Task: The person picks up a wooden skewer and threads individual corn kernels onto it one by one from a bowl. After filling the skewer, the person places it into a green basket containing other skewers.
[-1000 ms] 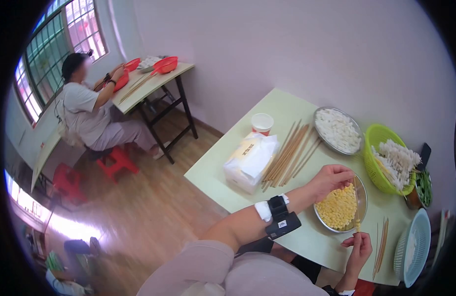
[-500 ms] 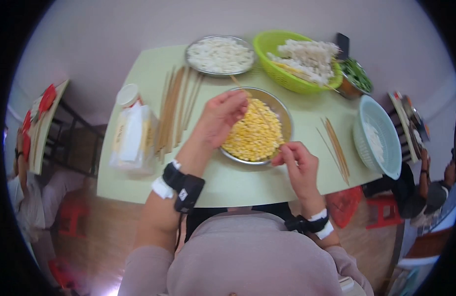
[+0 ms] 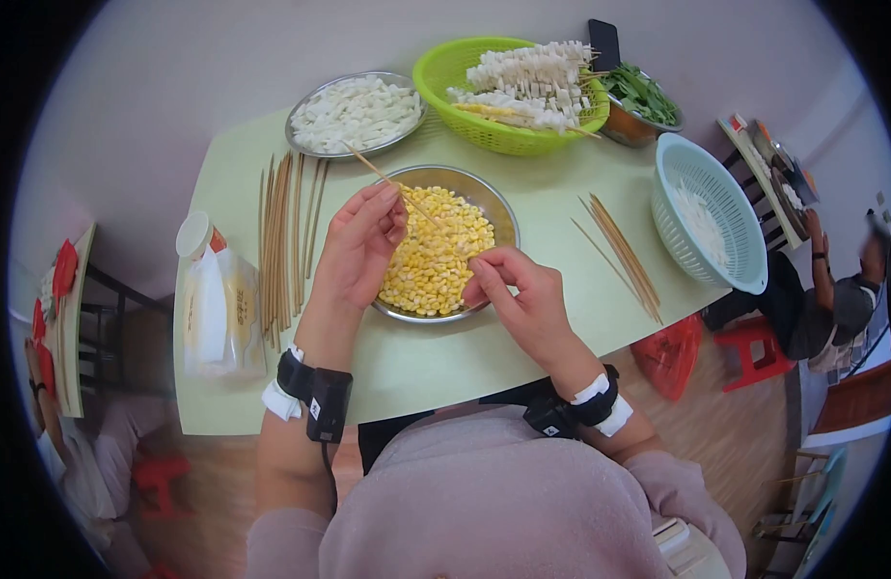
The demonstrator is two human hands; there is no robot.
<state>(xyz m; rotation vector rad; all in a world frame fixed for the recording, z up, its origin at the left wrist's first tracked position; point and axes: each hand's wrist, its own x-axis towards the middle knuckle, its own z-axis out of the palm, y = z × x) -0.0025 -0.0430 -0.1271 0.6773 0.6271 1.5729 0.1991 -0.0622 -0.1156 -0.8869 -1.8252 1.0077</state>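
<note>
A thin wooden skewer (image 3: 371,166) is pinched in my left hand (image 3: 354,246), above the left side of a steel bowl (image 3: 504,207). It slants down to the right over the yellow corn kernels (image 3: 431,265) that fill the bowl. Over the bowl's lower right rim, my right hand (image 3: 527,294) has its thumb and forefinger pressed together. Whatever may be between those fingertips is too small to make out.
Wooden skewers lie left (image 3: 281,241) and right (image 3: 624,256) of the bowl. Behind are a plate of white pieces (image 3: 358,114), a green basket (image 3: 465,125) with loaded skewers, and leafy greens (image 3: 641,92). A blue basket (image 3: 715,198) stands right; a tissue pack (image 3: 219,314) left.
The camera view has shifted, so the table's contents appear farther left. My right hand has moved slightly inward over the bowl. My left hand still holds the skewer.
</note>
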